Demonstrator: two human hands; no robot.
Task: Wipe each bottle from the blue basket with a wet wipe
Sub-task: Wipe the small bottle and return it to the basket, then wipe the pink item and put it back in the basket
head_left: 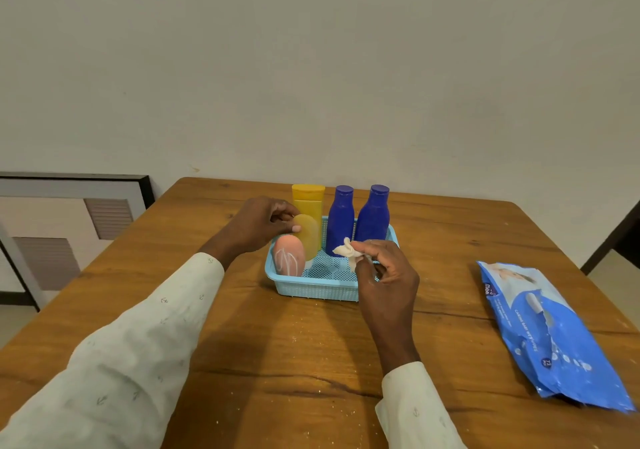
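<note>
While left hand [258,223] pinches yellow bottle [307,235] in basket [317,287] | right hand [384,275] grip clamps crumpled wipe [346,249]

Head cam, fwd & down, close over table [311,344].

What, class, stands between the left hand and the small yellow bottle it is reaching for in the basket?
Nothing visible does. The left hand already has its fingertips on the small yellow bottle, which stands in the basket in front of the tall yellow bottle. The pink bottle sits below the hand, not in its path.
</note>
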